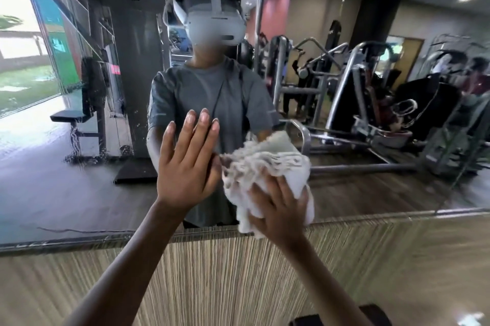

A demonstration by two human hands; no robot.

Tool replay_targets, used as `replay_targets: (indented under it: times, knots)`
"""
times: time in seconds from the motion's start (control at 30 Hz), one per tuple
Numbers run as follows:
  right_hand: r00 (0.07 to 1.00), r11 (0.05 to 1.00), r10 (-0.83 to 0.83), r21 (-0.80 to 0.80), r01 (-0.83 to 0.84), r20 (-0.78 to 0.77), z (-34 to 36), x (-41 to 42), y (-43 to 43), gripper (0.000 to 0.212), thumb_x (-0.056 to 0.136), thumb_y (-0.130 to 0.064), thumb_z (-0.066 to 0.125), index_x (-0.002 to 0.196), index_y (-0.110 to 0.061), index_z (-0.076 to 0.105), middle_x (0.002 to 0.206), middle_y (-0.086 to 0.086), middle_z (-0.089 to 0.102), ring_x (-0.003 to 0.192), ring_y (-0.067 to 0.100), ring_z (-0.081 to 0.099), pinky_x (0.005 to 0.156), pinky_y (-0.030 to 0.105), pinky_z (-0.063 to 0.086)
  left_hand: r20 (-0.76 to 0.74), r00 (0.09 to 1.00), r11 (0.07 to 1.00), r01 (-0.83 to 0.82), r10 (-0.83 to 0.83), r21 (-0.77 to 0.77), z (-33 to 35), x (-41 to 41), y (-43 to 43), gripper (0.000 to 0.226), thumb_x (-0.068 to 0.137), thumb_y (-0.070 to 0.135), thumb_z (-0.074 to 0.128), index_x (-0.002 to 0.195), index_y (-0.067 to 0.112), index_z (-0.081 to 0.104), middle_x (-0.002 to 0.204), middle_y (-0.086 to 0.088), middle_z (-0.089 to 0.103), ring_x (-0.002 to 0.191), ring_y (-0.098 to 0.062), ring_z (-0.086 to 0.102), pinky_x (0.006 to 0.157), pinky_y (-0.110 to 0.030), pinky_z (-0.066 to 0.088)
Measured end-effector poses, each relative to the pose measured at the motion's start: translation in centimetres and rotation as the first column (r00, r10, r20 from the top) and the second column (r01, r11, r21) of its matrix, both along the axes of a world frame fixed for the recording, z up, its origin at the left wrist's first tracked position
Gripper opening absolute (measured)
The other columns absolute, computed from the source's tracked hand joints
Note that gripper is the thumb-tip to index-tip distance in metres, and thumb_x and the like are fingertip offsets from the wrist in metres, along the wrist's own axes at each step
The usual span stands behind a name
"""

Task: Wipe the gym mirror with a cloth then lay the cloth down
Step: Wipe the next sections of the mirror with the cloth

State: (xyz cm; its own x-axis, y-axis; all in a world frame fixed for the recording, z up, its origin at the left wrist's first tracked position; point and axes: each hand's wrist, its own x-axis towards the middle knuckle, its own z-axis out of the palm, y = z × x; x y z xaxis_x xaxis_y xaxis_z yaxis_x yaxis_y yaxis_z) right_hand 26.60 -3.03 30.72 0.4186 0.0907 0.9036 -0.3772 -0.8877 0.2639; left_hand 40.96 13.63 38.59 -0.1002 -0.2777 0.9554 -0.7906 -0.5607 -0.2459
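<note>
Right hand (pixel 278 209) over cloth (pixel 265 164) on mirror (pixel 79 179)

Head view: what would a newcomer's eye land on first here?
The bunched white cloth stands out at centre, pressed to the mirror by the right hand. Beside it the left hand lies flat on the glass, fingers straight. Reflected gym machines fill its right side.
</note>
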Motion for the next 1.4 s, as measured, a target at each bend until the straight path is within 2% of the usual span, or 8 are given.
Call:
replay_targets:
  times: [0.1, 0.27, 0.43, 0.57, 0.8, 1.07, 1.27, 1.4]
  knots:
    - [0.994, 0.987, -0.03, 0.158, 0.013, 0.105, 1.1, -2.6, -3.8, 0.048, 0.088, -0.052, 0.046, 0.126, -0.023, 0.052, 0.15, 0.012, 0.036, 0.135, 0.031, 0.037, 0.094, 0.063, 0.041, -0.016, 1.0, 0.999, -0.003, 0.002, -0.032, -0.2, -0.4, -0.4, 0.057, 0.097, 0.023, 0.047, 0.15, 0.003, 0.043, 0.156, -0.017, 0.039, 0.15, -0.033, 0.028, 0.119, -0.057, 0.026]
    - [0.841, 0.838, -0.219, 0.537, -0.097, 0.494, 8.8, 1.4, 0.0, 0.065, 0.088, -0.043, 0.048, 0.147, -0.017, 0.04, 0.156, 0.02, 0.034, 0.145, 0.03, 0.025, 0.108, 0.066, 0.02, -0.029, 1.0, 0.998, 0.008, -0.009, -0.055, -0.2, -0.4, -0.5, 0.057, 0.097, 0.023, 0.047, 0.15, 0.004, 0.043, 0.157, -0.016, 0.037, 0.151, -0.03, 0.025, 0.12, -0.056, 0.025]
    - [0.985, 0.978, -0.039, 0.21, 0.004, 0.165, 1.6, 2.1, 2.8, 0.053, 0.098, -0.052, 0.033, 0.144, -0.026, 0.042, 0.163, 0.009, 0.021, 0.152, 0.022, 0.013, 0.114, 0.053, 0.007, -0.1, 0.994, 0.996, 0.034, -0.042, -0.08, -2.3, -0.6, -0.1, 0.059, 0.096, 0.024, 0.05, 0.152, 0.008, 0.04, 0.159, -0.015, 0.032, 0.15, -0.032, 0.027, 0.122, -0.051, 0.021]
    - [0.999, 1.0, 0.002, -0.003, -0.002, -0.04, -2.8, -1.6, -2.2, 0.047, 0.1, -0.056, 0.028, 0.128, -0.026, 0.05, 0.16, 0.006, 0.024, 0.143, 0.026, 0.029, 0.1, 0.062, 0.035, -0.07, 0.998, 0.996, -0.011, 0.005, -0.093, -3.7, -0.3, 0.1, 0.064, 0.094, 0.024, 0.053, 0.154, 0.01, 0.037, 0.159, -0.015, 0.032, 0.151, -0.031, 0.026, 0.123, -0.049, 0.019]
    - [0.89, 0.905, -0.154, 0.422, -0.046, 0.428, 8.0, 1.4, 0.3, 0.063, 0.091, -0.051, 0.043, 0.146, -0.02, 0.038, 0.153, 0.021, 0.038, 0.143, 0.031, 0.029, 0.107, 0.066, 0.025, -0.054, 0.998, 0.993, -0.037, 0.031, -0.111, -4.0, -0.4, -0.2, 0.065, 0.092, 0.024, 0.054, 0.153, 0.009, 0.039, 0.158, -0.016, 0.033, 0.151, -0.03, 0.024, 0.123, -0.049, 0.02]
    - [1.0, 0.997, -0.013, -0.082, 0.015, 0.026, 2.0, 0.2, -0.7, 0.053, 0.098, -0.058, 0.032, 0.14, -0.03, 0.045, 0.163, 0.004, 0.022, 0.141, 0.024, 0.031, 0.1, 0.053, 0.029, -0.048, 0.998, 0.995, -0.036, 0.031, -0.097, -3.8, -0.3, -0.1, 0.057, 0.096, 0.025, 0.048, 0.15, 0.008, 0.043, 0.156, -0.016, 0.036, 0.152, -0.029, 0.024, 0.124, -0.047, 0.017]
    - [0.93, 0.951, -0.115, 0.308, 0.002, 0.349, 13.5, 0.5, -0.5, 0.067, 0.084, -0.048, 0.055, 0.145, -0.024, 0.043, 0.157, 0.015, 0.035, 0.143, 0.03, 0.029, 0.105, 0.065, 0.028, -0.083, 0.996, 0.991, -0.028, 0.017, -0.127, -3.8, -0.7, -0.4, 0.057, 0.092, 0.023, 0.052, 0.147, 0.009, 0.048, 0.154, -0.015, 0.042, 0.148, -0.032, 0.034, 0.121, -0.049, 0.024]
    - [0.936, 0.969, -0.094, 0.245, 0.009, 0.339, 18.4, 3.2, 3.4, 0.068, 0.087, -0.051, 0.049, 0.149, -0.024, 0.045, 0.158, 0.014, 0.035, 0.146, 0.026, 0.028, 0.105, 0.059, 0.025, -0.12, 0.992, 0.985, 0.021, -0.041, -0.171, -3.0, -1.2, 0.1, 0.051, 0.093, 0.025, 0.048, 0.142, 0.015, 0.054, 0.149, -0.013, 0.051, 0.142, -0.029, 0.042, 0.116, -0.048, 0.03]
